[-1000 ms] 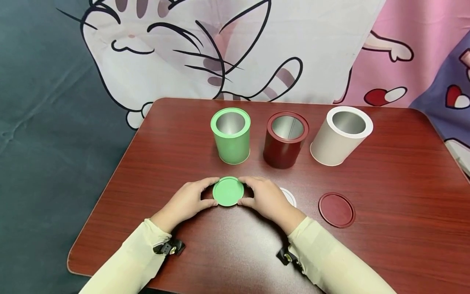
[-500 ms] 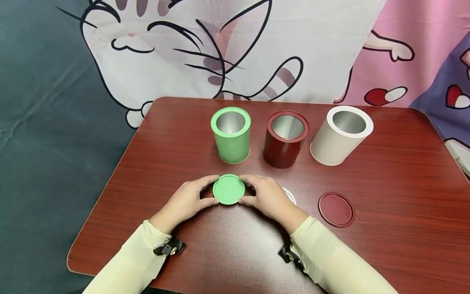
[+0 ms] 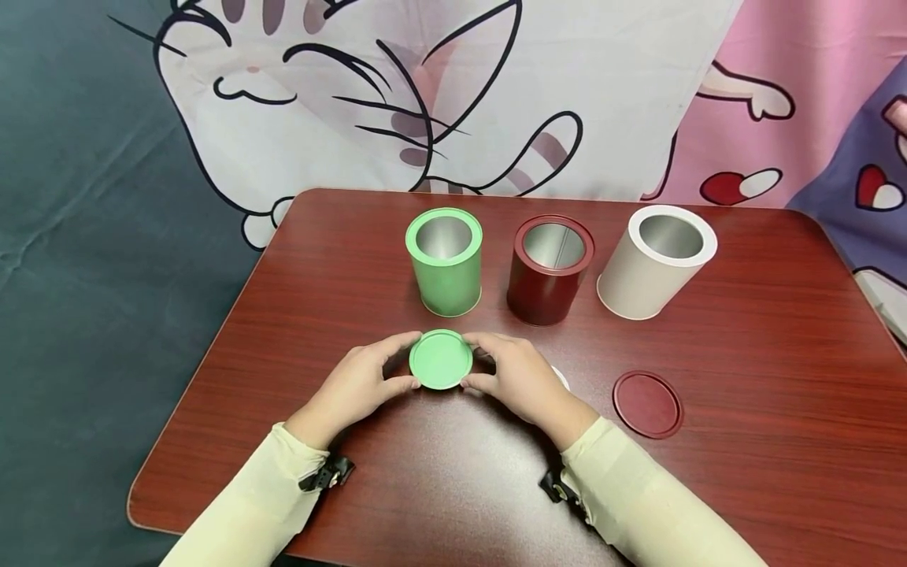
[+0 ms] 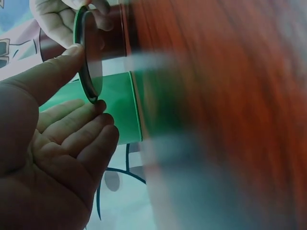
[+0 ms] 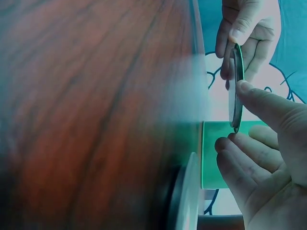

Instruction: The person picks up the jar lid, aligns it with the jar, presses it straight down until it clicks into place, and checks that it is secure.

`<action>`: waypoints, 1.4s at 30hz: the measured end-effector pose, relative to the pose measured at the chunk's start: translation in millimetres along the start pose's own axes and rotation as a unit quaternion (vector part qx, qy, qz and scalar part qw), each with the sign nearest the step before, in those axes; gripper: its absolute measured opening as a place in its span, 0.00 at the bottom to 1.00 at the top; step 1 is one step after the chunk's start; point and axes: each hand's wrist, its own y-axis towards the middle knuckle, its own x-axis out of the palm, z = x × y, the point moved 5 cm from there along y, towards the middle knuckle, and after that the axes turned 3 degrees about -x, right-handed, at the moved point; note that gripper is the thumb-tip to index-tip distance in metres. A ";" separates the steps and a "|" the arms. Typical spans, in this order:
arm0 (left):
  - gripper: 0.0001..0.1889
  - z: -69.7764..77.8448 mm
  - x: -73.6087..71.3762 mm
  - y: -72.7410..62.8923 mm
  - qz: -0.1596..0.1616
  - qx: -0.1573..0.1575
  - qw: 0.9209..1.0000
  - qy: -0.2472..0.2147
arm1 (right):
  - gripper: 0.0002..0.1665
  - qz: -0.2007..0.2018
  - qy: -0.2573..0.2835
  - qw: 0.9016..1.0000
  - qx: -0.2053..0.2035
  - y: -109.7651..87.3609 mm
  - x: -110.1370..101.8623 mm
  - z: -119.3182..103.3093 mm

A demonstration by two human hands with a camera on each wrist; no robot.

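Hides nearly all of the white lid behind the right hand, down to a thin sliver of rim in the head view. Runs out of frame at the near right corner of the table. Smears the wood into a hazy band in both wrist views. Shows the green lid only edge-on there, too dim to read its underside clearly. Shows grey metal inside the green can, red can and white can, but not down to the bottom.

Pinches the green lid at opposite rims with left hand and right hand, thumbs toward the table's near edge, forefingers toward the far edge. Holds it roughly level, raised off the wood, between the green can and the near edge.

Sits slightly closer to the far edge in the head view than a second ago, and exposes less of the white lid. Stay put: the three cans along the far edge, and the red lid, flat toward the right edge.
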 end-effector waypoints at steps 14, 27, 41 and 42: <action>0.34 4.2 -6.3 3.7 0.006 0.010 1.000 0.007 | 0.31 0.014 0.013 1.000 -0.017 2.9 -10.7 -6.5; 0.35 14.7 -16.2 8.7 0.016 0.026 0.999 0.008 | 0.34 0.045 -0.028 0.997 -0.053 6.7 -20.9 -12.9; 0.35 21.4 -26.9 15.3 0.026 0.036 0.999 0.004 | 0.33 0.067 -0.032 0.995 -0.069 10.0 -34.1 -19.1; 0.35 22.2 -27.9 15.8 0.025 0.036 0.999 0.004 | 0.33 0.067 -0.033 0.995 -0.068 10.2 -34.4 -19.1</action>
